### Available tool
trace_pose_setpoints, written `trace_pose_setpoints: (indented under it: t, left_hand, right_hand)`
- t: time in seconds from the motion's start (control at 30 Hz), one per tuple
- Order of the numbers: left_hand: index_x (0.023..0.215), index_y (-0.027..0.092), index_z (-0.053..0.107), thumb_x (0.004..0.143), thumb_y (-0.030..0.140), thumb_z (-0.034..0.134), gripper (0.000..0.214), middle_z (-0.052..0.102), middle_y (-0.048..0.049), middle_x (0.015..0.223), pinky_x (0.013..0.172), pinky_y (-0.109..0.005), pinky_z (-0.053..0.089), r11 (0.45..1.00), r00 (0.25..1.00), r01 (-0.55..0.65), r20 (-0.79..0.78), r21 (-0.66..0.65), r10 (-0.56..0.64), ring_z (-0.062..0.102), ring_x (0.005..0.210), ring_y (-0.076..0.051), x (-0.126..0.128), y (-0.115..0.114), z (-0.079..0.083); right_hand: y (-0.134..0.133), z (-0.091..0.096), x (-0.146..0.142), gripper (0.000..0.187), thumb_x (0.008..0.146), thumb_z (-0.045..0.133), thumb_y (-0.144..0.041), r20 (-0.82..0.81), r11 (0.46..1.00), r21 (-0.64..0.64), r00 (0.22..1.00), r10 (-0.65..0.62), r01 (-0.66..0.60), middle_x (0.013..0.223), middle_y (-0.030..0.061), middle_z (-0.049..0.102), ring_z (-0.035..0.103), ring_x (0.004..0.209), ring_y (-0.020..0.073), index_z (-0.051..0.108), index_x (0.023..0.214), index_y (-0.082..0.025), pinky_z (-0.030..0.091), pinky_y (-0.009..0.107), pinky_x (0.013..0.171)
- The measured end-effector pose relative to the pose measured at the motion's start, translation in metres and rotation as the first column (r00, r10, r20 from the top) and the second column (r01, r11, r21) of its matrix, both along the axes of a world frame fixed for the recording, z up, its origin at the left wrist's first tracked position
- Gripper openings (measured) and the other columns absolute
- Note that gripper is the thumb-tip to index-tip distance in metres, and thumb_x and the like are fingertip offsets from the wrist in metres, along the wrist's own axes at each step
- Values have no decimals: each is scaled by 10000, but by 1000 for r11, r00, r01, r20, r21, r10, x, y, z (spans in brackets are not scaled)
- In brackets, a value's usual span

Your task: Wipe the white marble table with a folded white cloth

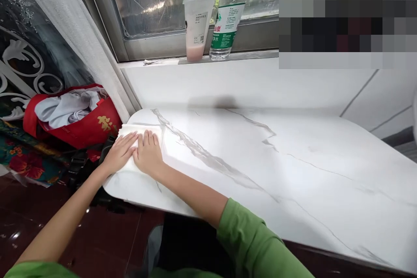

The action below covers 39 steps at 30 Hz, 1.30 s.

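Observation:
A folded white cloth [143,131] lies at the far left corner of the white marble table [260,165]. My left hand [120,153] rests flat on the cloth's left side, fingers stretched out and close together. My right hand [148,153] lies flat beside it on the cloth, fingers extended toward the window. Both palms press down on the cloth and cover its near half. Green sleeves show on both arms.
A plastic cup with a dome lid and pink drink [198,17] and a clear water bottle with a green label [230,13] stand on the window sill. A red bag holding grey fabric [71,115] sits left of the table. A white curtain [71,21] hangs at the left.

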<state>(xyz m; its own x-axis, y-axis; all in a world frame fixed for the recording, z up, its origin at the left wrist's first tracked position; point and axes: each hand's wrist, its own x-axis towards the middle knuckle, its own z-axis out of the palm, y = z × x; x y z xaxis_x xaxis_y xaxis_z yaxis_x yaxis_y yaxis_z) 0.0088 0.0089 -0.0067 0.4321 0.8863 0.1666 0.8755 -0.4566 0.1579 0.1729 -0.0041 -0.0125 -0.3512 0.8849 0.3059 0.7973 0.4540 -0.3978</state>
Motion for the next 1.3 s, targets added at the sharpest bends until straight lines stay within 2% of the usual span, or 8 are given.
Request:
trace_pose_setpoints:
  t: [0.2, 0.37, 0.5, 0.67, 0.77, 0.9, 1.13, 1.3]
  left_hand:
    - [1486, 223, 317, 989, 375, 219, 529, 331, -50, 1539, 1191, -443, 158, 1000, 1000, -30, -4, 8, 30, 271, 1433, -177, 42, -84, -3]
    - [1481, 232, 330, 985, 332, 238, 514, 330, -39, 1540, 1191, -448, 175, 999, 1000, -28, -6, -22, 28, 276, 1431, -178, 75, -98, -2]
    - [1455, 234, 377, 974, 298, 253, 500, 351, -30, 1532, 1183, -432, 198, 999, 1000, -7, -20, -39, 7, 289, 1426, -172, 87, -60, 0]
    - [1436, 156, 404, 960, 227, 257, 503, 374, -76, 1519, 1182, -419, 185, 999, 997, -48, -55, -13, 48, 302, 1421, -185, 111, 26, 0]
    - [1440, 179, 396, 960, 227, 272, 498, 360, -62, 1529, 1179, -425, 190, 998, 997, -52, -51, -17, 52, 300, 1422, -189, 130, 76, -1]
    - [1435, 192, 404, 963, 231, 269, 493, 371, -57, 1525, 1173, -441, 197, 999, 999, -33, -20, -7, 33, 315, 1413, -198, 150, 124, -3]
    - [1427, 201, 425, 950, 223, 279, 500, 404, -43, 1507, 1164, -445, 213, 1000, 1000, 20, 19, -25, -19, 327, 1408, -206, 160, 170, -2]
    - [1450, 191, 387, 955, 235, 276, 510, 373, -46, 1524, 1173, -443, 189, 999, 1000, 19, 2, -37, -19, 295, 1423, -197, 160, 175, -2]
  right_hand:
    - [-76, 5, 46, 588, 973, 338, -309, 26, 995, -53, 996, 80, -79, 1531, 239, 278, 198, 1446, 319, 320, 1461, 18, 164, 496, 1173]
    - [-89, 4, 72, 599, 965, 336, -326, 45, 993, -108, 998, 50, -44, 1536, 234, 270, 181, 1451, 317, 324, 1463, 7, 172, 507, 1165]
    - [-54, 4, 73, 616, 946, 366, -326, 85, 987, -155, 996, -17, 30, 1526, 263, 271, 206, 1441, 339, 335, 1452, 23, 164, 509, 1155]
    - [27, -1, 83, 561, 949, 353, -269, 120, 990, -62, 986, -117, 125, 1519, 243, 316, 255, 1428, 299, 363, 1444, -4, 145, 454, 1157]
    - [75, -5, 97, 540, 944, 353, -246, 142, 986, -14, 976, -165, 169, 1509, 222, 352, 290, 1411, 283, 386, 1433, -21, 155, 429, 1151]
    - [124, -10, 115, 527, 938, 343, -234, 156, 981, 21, 969, -192, 191, 1493, 213, 384, 314, 1395, 280, 408, 1415, -22, 180, 420, 1137]
    - [167, -17, 125, 524, 916, 338, -209, 121, 976, 56, 969, -215, 210, 1457, 211, 440, 356, 1363, 276, 434, 1383, 7, 193, 429, 1128]
    - [170, -18, 125, 548, 920, 328, -207, 116, 975, 24, 969, -220, 219, 1485, 190, 410, 326, 1387, 263, 390, 1416, 17, 161, 408, 1147]
